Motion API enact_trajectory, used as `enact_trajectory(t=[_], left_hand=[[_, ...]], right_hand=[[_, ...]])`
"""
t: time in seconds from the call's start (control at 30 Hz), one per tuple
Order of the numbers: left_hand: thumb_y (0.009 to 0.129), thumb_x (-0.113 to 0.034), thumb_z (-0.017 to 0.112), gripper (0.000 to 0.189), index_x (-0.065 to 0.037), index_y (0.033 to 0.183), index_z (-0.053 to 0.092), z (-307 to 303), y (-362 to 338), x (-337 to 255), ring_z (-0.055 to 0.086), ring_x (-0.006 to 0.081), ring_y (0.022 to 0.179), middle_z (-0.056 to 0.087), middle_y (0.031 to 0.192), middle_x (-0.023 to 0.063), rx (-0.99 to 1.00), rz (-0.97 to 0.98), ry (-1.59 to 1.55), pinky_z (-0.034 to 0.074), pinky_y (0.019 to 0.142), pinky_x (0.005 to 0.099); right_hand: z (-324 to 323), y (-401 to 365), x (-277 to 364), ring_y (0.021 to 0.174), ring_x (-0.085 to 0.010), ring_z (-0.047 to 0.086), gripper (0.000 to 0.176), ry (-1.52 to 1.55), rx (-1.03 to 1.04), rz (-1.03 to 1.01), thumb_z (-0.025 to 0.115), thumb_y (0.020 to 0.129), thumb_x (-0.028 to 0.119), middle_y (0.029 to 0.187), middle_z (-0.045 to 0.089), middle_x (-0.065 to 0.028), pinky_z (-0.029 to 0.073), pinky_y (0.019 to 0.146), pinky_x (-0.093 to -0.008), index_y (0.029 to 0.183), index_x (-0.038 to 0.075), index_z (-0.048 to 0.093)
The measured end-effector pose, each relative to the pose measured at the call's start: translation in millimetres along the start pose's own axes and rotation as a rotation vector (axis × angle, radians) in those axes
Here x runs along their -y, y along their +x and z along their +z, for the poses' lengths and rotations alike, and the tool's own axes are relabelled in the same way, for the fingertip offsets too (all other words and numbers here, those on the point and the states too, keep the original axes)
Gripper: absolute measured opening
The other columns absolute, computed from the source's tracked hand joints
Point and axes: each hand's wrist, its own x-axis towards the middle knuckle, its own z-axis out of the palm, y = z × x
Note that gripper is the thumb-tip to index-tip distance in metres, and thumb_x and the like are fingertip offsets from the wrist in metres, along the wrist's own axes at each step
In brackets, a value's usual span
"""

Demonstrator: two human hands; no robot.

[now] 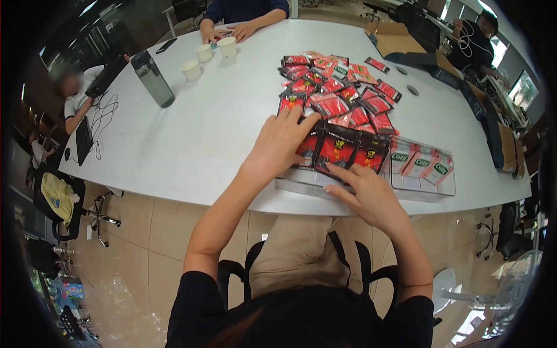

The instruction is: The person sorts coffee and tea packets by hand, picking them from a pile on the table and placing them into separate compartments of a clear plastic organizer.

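My left hand (279, 142) rests on the left end of a row of red and black sachets (338, 149) standing in a clear plastic organiser box (422, 191) at the table's near edge. My right hand (366, 191) presses on the front of the same row, its index finger against a packet. The box's right compartments hold white and green Cozy tea sachets (422, 164). Beyond the box lies a loose pile of red and black sachets (339, 95).
On the white table (203, 133) stand a grey water bottle (152, 78) and three paper cups (204, 53). Another person's hands (229, 32) rest at the far edge. An open cardboard box (394, 37) sits far right; other people work at desks.
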Motion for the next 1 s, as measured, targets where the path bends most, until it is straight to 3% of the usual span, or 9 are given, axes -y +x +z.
enact_trajectory(t=[0.33, 0.53, 0.63, 0.83, 0.93, 1.0], left_hand=[[0.054, -0.011, 0.086, 0.092, -0.017, 0.135, 0.044, 2.1, -7.1, -10.1, 0.054, 0.0295, 0.101, 0.051, 0.114, 0.0091, -0.057, -0.078, -0.038, 0.048, 0.083, 0.0410], [0.064, -0.015, 0.081, 0.079, -0.013, 0.135, 0.046, -1.5, -19.9, -6.9, 0.051, 0.0306, 0.116, 0.047, 0.131, 0.0128, -0.154, -0.105, -0.306, 0.045, 0.095, 0.0383], [0.068, -0.019, 0.081, 0.076, -0.010, 0.135, 0.047, 0.8, -31.9, -9.8, 0.049, 0.0283, 0.122, 0.045, 0.137, 0.0118, -0.284, -0.209, -0.503, 0.042, 0.100, 0.0390], [0.083, -0.020, 0.069, 0.064, -0.010, 0.139, 0.040, 30.1, -57.9, 1.1, 0.046, 0.0288, 0.126, 0.043, 0.140, 0.0118, -0.359, -0.391, -1.059, 0.043, 0.096, 0.0441], [0.088, -0.020, 0.061, 0.059, -0.009, 0.141, 0.038, 44.7, -63.3, 0.9, 0.043, 0.0300, 0.129, 0.043, 0.140, 0.0124, -0.359, -0.375, -1.142, 0.041, 0.099, 0.0443], [0.092, -0.017, 0.049, 0.055, -0.006, 0.143, 0.033, 45.5, -64.9, -1.6, 0.037, 0.0300, 0.133, 0.038, 0.143, 0.0149, -0.322, -0.343, -1.101, 0.037, 0.103, 0.0449]], right_hand=[[-10.7, 3.7, -11.9, 0.091, -0.0293, 0.058, 0.050, 0.069, 0.014, 0.001, 0.053, 0.091, 0.047, 0.091, 0.059, -0.0157, 0.048, 0.078, -0.0407, 0.118, 0.006, 0.063], [-8.2, 10.7, -19.5, 0.088, -0.0311, 0.061, 0.048, 0.109, 0.128, -0.002, 0.053, 0.091, 0.045, 0.090, 0.062, -0.0170, 0.048, 0.077, -0.0412, 0.109, 0.003, 0.067], [1.9, 14.4, -25.0, 0.086, -0.0320, 0.062, 0.048, 0.151, 0.165, -0.065, 0.053, 0.092, 0.044, 0.092, 0.063, -0.0168, 0.049, 0.076, -0.0414, 0.110, 0.002, 0.066], [-1.7, 14.3, -20.2, 0.090, -0.0305, 0.061, 0.050, 0.132, 0.125, -0.060, 0.053, 0.092, 0.045, 0.094, 0.062, -0.0163, 0.048, 0.077, -0.0406, 0.113, 0.002, 0.065], [-2.4, 12.7, -18.9, 0.090, -0.0298, 0.060, 0.049, 0.141, 0.102, -0.071, 0.054, 0.091, 0.045, 0.093, 0.061, -0.0150, 0.048, 0.077, -0.0407, 0.112, 0.002, 0.065], [-0.3, 12.6, -17.5, 0.091, -0.0296, 0.060, 0.048, 0.174, 0.098, -0.117, 0.054, 0.091, 0.045, 0.093, 0.061, -0.0140, 0.048, 0.079, -0.0404, 0.111, 0.002, 0.065]])
